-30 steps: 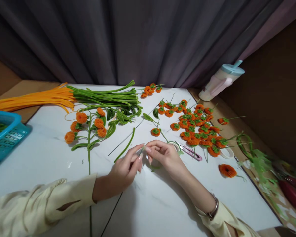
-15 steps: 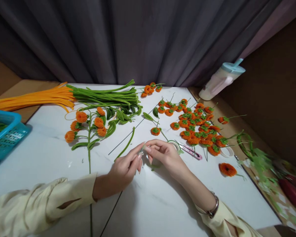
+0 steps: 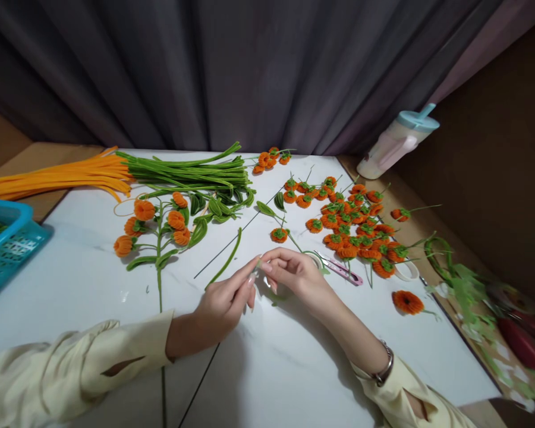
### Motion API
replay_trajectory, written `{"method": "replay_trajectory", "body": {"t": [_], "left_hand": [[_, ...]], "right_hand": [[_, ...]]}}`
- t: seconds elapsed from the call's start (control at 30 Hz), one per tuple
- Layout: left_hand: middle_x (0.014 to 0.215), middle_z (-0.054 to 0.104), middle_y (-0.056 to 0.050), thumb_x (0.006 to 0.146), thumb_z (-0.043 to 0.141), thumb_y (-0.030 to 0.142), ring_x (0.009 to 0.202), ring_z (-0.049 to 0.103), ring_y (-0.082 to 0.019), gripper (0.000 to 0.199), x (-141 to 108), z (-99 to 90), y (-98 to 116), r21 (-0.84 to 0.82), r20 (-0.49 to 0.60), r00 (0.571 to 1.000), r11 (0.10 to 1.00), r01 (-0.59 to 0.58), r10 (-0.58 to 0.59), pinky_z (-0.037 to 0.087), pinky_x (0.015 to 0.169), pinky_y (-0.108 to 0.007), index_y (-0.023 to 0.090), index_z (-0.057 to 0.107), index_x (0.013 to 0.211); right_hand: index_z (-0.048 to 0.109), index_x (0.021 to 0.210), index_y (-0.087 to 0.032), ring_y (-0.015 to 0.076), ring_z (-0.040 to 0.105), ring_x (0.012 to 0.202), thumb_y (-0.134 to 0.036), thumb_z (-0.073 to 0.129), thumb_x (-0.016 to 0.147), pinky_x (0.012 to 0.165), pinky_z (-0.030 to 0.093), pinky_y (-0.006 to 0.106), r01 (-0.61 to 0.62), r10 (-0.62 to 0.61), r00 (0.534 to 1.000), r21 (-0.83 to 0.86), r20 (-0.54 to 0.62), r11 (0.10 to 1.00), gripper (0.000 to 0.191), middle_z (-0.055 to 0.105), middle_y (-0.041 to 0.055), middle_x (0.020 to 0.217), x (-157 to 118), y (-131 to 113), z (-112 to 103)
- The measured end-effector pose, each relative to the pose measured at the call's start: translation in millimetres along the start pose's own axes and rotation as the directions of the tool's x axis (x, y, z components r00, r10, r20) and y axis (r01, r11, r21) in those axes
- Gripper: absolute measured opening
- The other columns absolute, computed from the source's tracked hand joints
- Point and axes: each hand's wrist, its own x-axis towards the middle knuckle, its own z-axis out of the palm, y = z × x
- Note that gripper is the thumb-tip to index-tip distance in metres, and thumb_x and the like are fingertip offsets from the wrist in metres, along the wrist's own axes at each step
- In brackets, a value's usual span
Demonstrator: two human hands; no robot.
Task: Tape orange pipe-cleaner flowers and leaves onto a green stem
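My left hand [image 3: 225, 306] and my right hand [image 3: 296, 274] meet at the fingertips over the white table. Both are closed in a pinch on a small pale green piece [image 3: 257, 267], too small and blurred to name. A green fuzzy stem [image 3: 225, 261] lies just beyond my left hand. To the left rests a stalk with green leaves and orange flower heads [image 3: 143, 210]. Behind my right hand are a roll of tape [image 3: 313, 260] and a pink cutter [image 3: 348, 275]. Many small orange pumpkin-like pieces with green tops [image 3: 348, 252] are heaped to the right.
Orange stems [image 3: 71, 175] and green stems [image 3: 191, 172] lie along the back. A blue basket [image 3: 15, 252] stands at the left edge. At the back right is a tumbler [image 3: 396, 145]. Green and white trimmings [image 3: 472, 315] spread along the right edge.
The whole view has shifted slightly. Both hands keep nearly the same pinch, with the small piece still between the fingertips.
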Motion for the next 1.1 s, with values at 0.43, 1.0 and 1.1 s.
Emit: {"method": "replay_trajectory", "body": {"t": [0.43,1.0,1.1], "left_hand": [[0.054,0.058,0.005,0.091,0.038,0.018,0.044,0.044,-0.006,0.044,2.0,-0.9,-0.3,0.025,0.013,1.0,0.999,-0.023,0.023,0.04,0.046,-0.015,0.016,0.056,0.131],[0.054,0.054,0.005,0.092,0.037,0.019,0.045,0.041,-0.007,0.045,1.1,-0.1,-2.2,-0.046,0.047,0.999,0.999,0.026,-0.024,0.039,0.047,-0.016,0.016,0.053,0.134],[0.054,0.054,0.006,0.093,0.037,0.019,0.046,0.041,-0.007,0.045,0.7,-0.2,-2.5,-0.052,0.053,0.998,0.998,0.037,-0.034,0.039,0.047,-0.017,0.017,0.051,0.135]], "right_hand": [[0.063,0.082,-0.015,0.0086,0.04,0.046,-0.044,0.066,0.079,0.048,0.03,0.023,0.003,-0.003,1.0,-0.072,-0.007,0.997,0.03,0.052,-0.0038,0.05,-3.5,-7.7,-0.5],[0.063,0.082,-0.014,0.0086,0.04,0.047,-0.045,0.068,0.078,0.049,0.03,0.024,-0.021,0.021,1.0,-0.014,0.013,1.0,0.031,0.052,-0.0035,0.051,-1.1,-5.3,-0.8],[0.062,0.083,-0.015,0.0088,0.039,0.047,-0.045,0.068,0.078,0.049,0.029,0.024,-0.028,0.029,0.999,-0.014,0.015,0.999,0.032,0.052,-0.0036,0.051,-1.0,-5.3,-0.9]]}}
